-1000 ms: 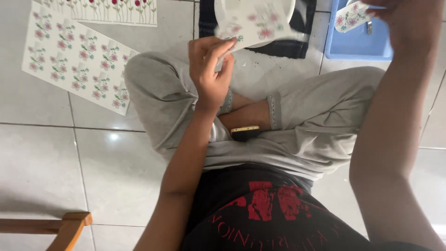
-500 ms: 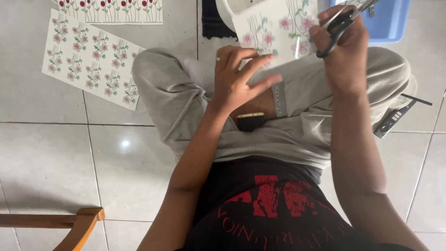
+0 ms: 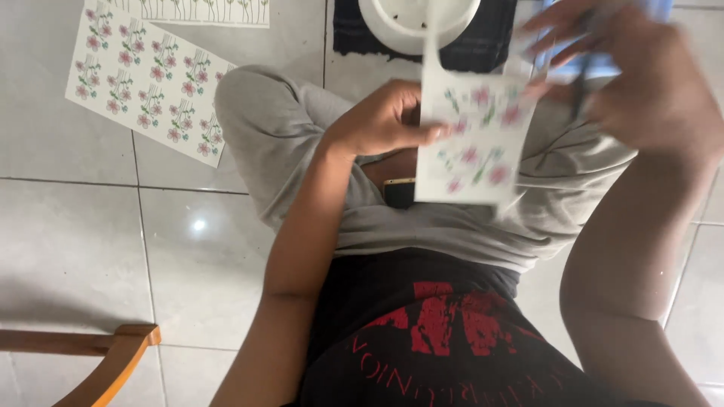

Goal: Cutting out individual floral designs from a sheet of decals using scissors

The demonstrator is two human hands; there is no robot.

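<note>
1. Your left hand (image 3: 381, 120) is curling its fingers around the left edge of a small flowered paper sheet (image 3: 473, 139), gripping it over your lap.
2. Your right hand (image 3: 641, 83) is blurring at the sheet's upper right corner, fingers half bent; a dark tool seems to be sitting in it, but you cannot tell whether it is clasping anything.
3. The sheet is hanging between your two hands, tilted, its pink flowers facing up at you.
4. Just beyond your left hand, a white bowl (image 3: 418, 22) is resting on a dark cloth (image 3: 354, 34).
5. Well out past your left hand, a larger flower-print sheet (image 3: 147, 83) is lying flat on the floor tiles (image 3: 68, 241).
</note>
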